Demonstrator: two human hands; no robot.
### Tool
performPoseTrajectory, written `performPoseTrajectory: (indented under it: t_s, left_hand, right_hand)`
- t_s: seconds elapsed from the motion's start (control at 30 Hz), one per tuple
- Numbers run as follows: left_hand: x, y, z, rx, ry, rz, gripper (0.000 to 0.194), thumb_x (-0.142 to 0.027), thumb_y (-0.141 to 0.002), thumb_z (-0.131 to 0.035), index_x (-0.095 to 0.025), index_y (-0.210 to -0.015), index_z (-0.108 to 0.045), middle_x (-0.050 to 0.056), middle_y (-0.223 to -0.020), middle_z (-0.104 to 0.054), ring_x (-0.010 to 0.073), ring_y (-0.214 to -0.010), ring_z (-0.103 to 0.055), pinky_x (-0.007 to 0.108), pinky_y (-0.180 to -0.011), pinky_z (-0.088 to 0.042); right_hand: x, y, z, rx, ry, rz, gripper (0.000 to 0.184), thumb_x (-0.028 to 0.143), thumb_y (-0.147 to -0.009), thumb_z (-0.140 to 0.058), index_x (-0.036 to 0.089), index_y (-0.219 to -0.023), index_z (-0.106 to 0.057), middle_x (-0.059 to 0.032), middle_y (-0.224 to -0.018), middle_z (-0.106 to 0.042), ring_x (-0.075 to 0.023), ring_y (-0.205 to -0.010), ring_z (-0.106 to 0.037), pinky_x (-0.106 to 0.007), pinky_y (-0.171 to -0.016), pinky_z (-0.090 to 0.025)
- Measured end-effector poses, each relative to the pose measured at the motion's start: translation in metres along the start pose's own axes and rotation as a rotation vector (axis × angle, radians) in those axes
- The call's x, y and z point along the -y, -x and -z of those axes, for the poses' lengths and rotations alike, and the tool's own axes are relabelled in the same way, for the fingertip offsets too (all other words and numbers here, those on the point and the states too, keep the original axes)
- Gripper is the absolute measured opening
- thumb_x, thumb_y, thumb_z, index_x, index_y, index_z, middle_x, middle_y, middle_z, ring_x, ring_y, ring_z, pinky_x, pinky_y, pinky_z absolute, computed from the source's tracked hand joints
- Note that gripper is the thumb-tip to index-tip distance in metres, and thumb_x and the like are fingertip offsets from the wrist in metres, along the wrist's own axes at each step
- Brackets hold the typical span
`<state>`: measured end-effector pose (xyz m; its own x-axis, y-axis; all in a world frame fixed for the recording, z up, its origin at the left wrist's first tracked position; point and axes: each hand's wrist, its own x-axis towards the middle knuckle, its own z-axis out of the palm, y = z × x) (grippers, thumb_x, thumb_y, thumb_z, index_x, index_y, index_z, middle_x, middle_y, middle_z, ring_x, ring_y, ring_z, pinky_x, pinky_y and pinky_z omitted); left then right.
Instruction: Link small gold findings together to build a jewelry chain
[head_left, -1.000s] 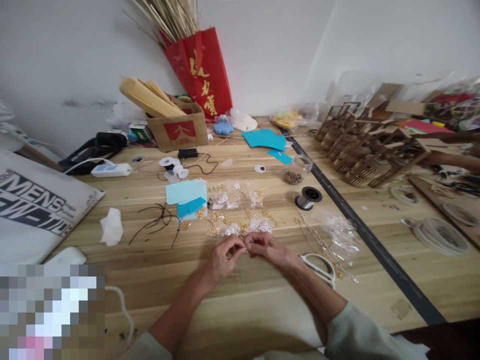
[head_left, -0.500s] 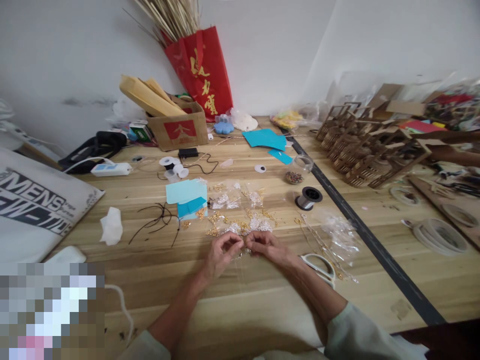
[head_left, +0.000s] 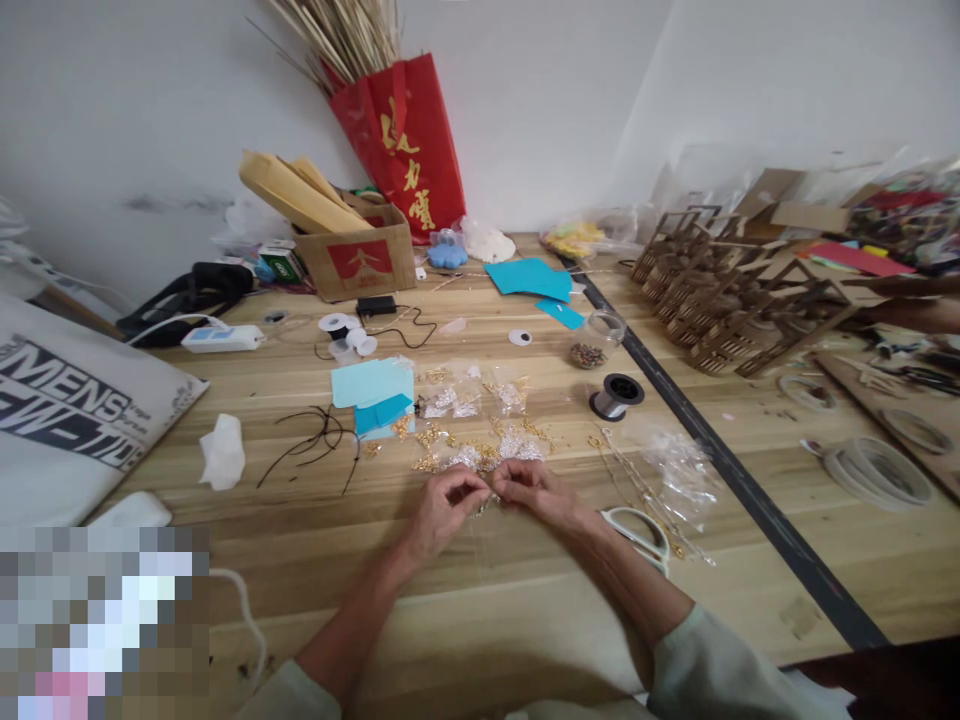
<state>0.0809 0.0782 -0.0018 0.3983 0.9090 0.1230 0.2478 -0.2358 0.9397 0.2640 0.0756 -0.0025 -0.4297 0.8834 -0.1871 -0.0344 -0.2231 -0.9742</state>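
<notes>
My left hand (head_left: 441, 512) and my right hand (head_left: 538, 492) meet fingertip to fingertip just above the table, both closed in a pinch. Between them is a thin beaded strand (head_left: 483, 507), with small shiny pieces hanging just below the fingertips. A faint clear thread seems to trail down from it toward me. Exactly what each fingertip grips is too small to make out. Right beyond my hands lie loose silver beads (head_left: 521, 446) and gold beads (head_left: 429, 436). White-handled scissors (head_left: 637, 530) rest beside my right forearm, partly under it.
Gold and silver chains (head_left: 637, 480) and clear plastic bags (head_left: 682, 475) lie to the right. A wire spool (head_left: 618, 397) and a bead jar (head_left: 598, 342) stand farther back. Blue cards (head_left: 373, 385) and black cords (head_left: 319, 440) are left. Another person's arm (head_left: 911, 305) reaches in behind wooden frames (head_left: 735, 310).
My fingertips have shifted slightly, parting a little and coming together again. The small shiny pieces beneath them show more now. At far right, the other person's arm has moved.
</notes>
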Motion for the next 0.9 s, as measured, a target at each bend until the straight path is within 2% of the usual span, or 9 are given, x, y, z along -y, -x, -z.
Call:
performPoseTrajectory:
  t_s: [0.3, 0.5, 0.67, 0.8, 0.9]
  left_hand:
    - [-0.0008, -0.0003, 0.0014, 0.035, 0.050, 0.052, 0.020, -0.029, -0.083, -0.057, -0.014, -0.071, -0.063, 0.002, -0.067, -0.061, 0.0138, -0.065, -0.052, 0.023, -0.062, -0.040]
    - [0.0030, 0.0018, -0.0020, 0.019, 0.124, 0.102, 0.023, -0.033, -0.084, -0.055, -0.014, -0.072, -0.058, 0.000, -0.064, -0.054, 0.0121, -0.061, -0.048, 0.021, -0.058, -0.039]
    - [0.0024, 0.0026, -0.0017, -0.003, 0.126, 0.126, 0.020, -0.032, -0.084, -0.055, -0.014, -0.075, -0.060, 0.000, -0.065, -0.056, 0.0119, -0.061, -0.050, 0.021, -0.057, -0.041]
    - [0.0028, 0.0047, -0.0024, -0.110, 0.021, 0.044, 0.011, -0.025, -0.081, -0.061, -0.014, -0.081, -0.062, 0.002, -0.072, -0.061, 0.0131, -0.065, -0.057, 0.022, -0.060, -0.047]
    - [0.0037, 0.0067, -0.0050, -0.201, -0.135, -0.173, 0.007, -0.021, -0.079, -0.065, -0.015, -0.080, -0.061, 0.003, -0.072, -0.062, 0.0127, -0.063, -0.058, 0.022, -0.058, -0.048]
  right_hand:
    - [0.0011, -0.0003, -0.0005, -0.003, -0.001, -0.009, 0.040, 0.053, -0.071, -0.069, 0.015, -0.071, -0.056, 0.0044, -0.057, -0.046, -0.0085, -0.052, -0.038, -0.023, -0.052, -0.029]
    - [0.0014, 0.0001, -0.0011, 0.005, 0.012, -0.015, 0.040, 0.053, -0.072, -0.068, 0.015, -0.072, -0.056, 0.0040, -0.056, -0.046, -0.0089, -0.052, -0.039, -0.023, -0.051, -0.028]
    - [0.0028, 0.0004, -0.0015, -0.001, 0.015, -0.014, 0.040, 0.054, -0.072, -0.068, 0.015, -0.071, -0.056, 0.0038, -0.057, -0.046, -0.0089, -0.052, -0.038, -0.023, -0.051, -0.027]
    - [0.0021, 0.0004, -0.0011, -0.017, 0.024, -0.017, 0.040, 0.054, -0.072, -0.067, 0.015, -0.071, -0.055, 0.0043, -0.055, -0.045, -0.0087, -0.051, -0.038, -0.023, -0.050, -0.026]
    - [0.0013, 0.0012, -0.0009, -0.025, 0.057, 0.001, 0.039, 0.054, -0.075, -0.065, 0.015, -0.072, -0.055, 0.0047, -0.054, -0.044, -0.0083, -0.050, -0.036, -0.023, -0.049, -0.024]
